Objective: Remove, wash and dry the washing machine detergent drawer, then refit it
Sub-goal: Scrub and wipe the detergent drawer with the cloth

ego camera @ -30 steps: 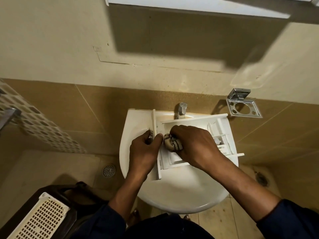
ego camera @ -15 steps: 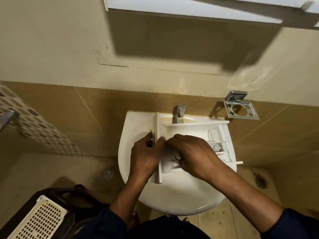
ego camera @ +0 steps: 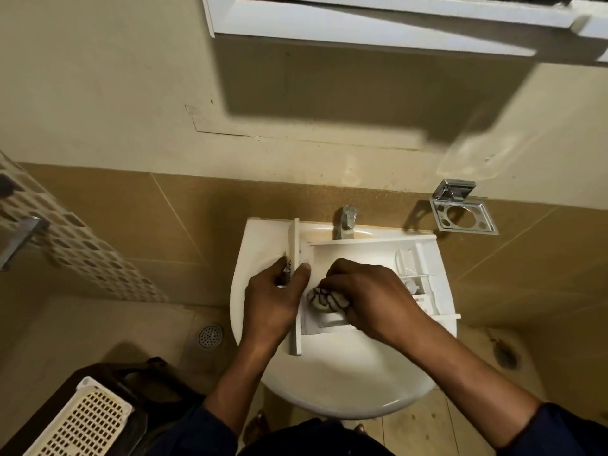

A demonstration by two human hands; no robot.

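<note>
The white detergent drawer (ego camera: 358,250) lies across the white sink (ego camera: 345,383), its front panel to the left. My left hand (ego camera: 273,304) grips that front panel, thumb on the inner side and fingers on the outer side. My right hand (ego camera: 371,301) holds a balled cloth (ego camera: 325,299), white with dark stripes, and presses it into the drawer's left compartment. The smaller compartments at the drawer's right end show beside my right wrist.
A chrome tap (ego camera: 345,222) stands at the sink's back. A chrome holder (ego camera: 460,212) is fixed to the wall at the right. A white cabinet (ego camera: 394,24) hangs above. A dark basket with a white lattice lid (ego camera: 82,426) sits lower left. Floor drains (ego camera: 210,335) lie below.
My right hand has moved the cloth about inside the left compartment; the cloth, hidden half a second ago, shows again. My left hand keeps its grip on the front panel.
</note>
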